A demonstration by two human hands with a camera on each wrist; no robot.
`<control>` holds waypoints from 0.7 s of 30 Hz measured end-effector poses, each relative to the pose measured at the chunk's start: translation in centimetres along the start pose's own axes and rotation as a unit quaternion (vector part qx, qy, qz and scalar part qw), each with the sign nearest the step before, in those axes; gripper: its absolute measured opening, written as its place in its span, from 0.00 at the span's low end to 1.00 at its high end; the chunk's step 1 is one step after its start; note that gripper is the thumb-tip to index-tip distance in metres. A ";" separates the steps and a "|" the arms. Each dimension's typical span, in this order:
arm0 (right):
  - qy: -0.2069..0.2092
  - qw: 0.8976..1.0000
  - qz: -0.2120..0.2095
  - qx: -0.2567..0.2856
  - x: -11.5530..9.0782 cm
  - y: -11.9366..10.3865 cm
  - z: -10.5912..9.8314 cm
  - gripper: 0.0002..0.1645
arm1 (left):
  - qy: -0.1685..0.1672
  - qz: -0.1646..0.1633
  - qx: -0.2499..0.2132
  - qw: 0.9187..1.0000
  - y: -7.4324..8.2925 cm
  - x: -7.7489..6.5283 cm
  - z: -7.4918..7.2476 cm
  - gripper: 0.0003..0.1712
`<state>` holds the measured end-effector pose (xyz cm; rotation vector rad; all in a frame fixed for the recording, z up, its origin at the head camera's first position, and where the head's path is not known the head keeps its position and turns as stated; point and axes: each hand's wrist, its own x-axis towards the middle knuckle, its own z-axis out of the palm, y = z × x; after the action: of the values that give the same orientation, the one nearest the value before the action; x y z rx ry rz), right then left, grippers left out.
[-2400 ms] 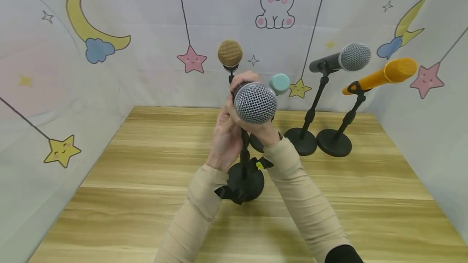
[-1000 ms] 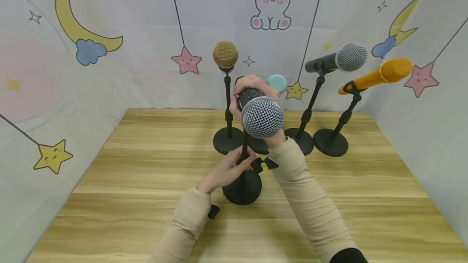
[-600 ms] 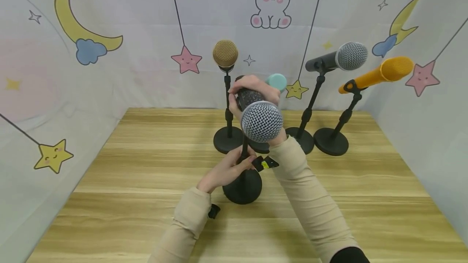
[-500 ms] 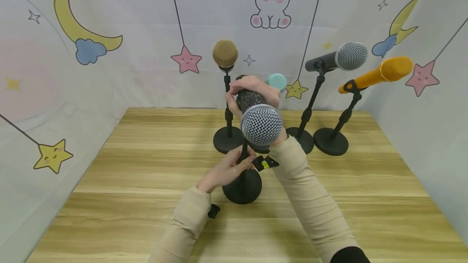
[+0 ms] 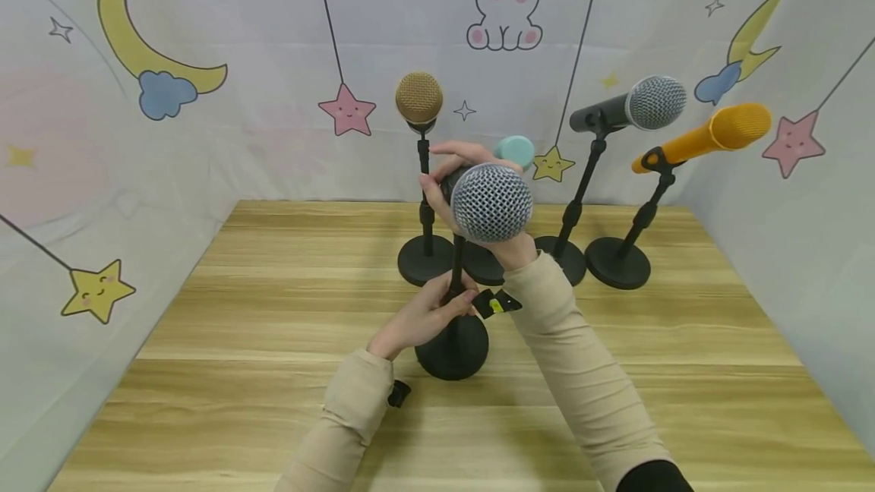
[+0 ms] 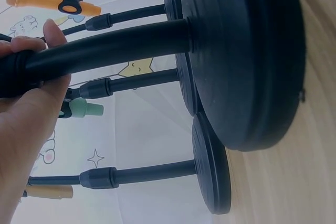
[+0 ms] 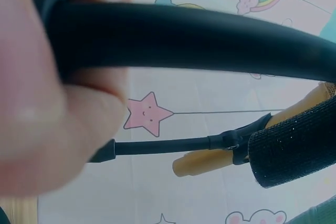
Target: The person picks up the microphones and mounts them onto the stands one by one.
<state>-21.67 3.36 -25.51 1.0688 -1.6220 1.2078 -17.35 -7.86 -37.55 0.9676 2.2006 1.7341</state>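
Observation:
A black microphone stand (image 5: 459, 260) stands upright on the table, its round base (image 5: 451, 355) nearest me. My left hand (image 5: 417, 319) grips its pole just above the base; the left wrist view shows that hand (image 6: 31, 116) wrapped round the black tube (image 6: 131, 46). At the top, a microphone with a silver mesh head (image 5: 492, 202) points toward me. My right hand (image 5: 472, 153) holds its handle, fingers over the far side and thumb at the left. The mesh head hides the clip. The right wrist view shows the dark speckled handle (image 7: 294, 148).
Behind stand several microphones on black stands: a gold one (image 5: 419, 97), a mint one (image 5: 515, 150) partly hidden by my right hand, a grey one with a silver head (image 5: 655, 102), and an orange one (image 5: 711, 137). A patterned cloth backdrop surrounds the wooden table (image 5: 287, 287).
My left hand has dropped from beside the microphone to the lower pole. The microphone's head tipped downward, then rose again with my right hand on it, its fingers now spread further apart.

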 end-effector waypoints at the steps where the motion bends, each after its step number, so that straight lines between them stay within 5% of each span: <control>1: 0.000 1.000 -0.007 0.009 -0.2 0.7 0.2 0.13 | 0.001 0.001 0.002 1.000 0.0 0.0 0.0 0.08; 10: -0.035 0.995 0.056 0.077 -1.1 2.2 0.5 0.07 | -0.001 -0.007 -0.013 1.000 0.0 0.0 0.0 0.08; 16: -0.047 0.999 0.025 -0.002 -1.1 1.9 0.4 0.08 | -0.003 -0.019 -0.013 1.000 0.1 -0.1 0.0 0.08; 21: -0.011 1.000 -0.004 0.005 -0.9 1.5 0.4 0.08 | -0.003 -0.026 -0.004 1.000 0.3 -0.1 0.0 0.08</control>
<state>-22.91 3.36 -26.89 1.0977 -1.6291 1.2046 -17.19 -7.88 -37.27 0.9047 2.1926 1.7152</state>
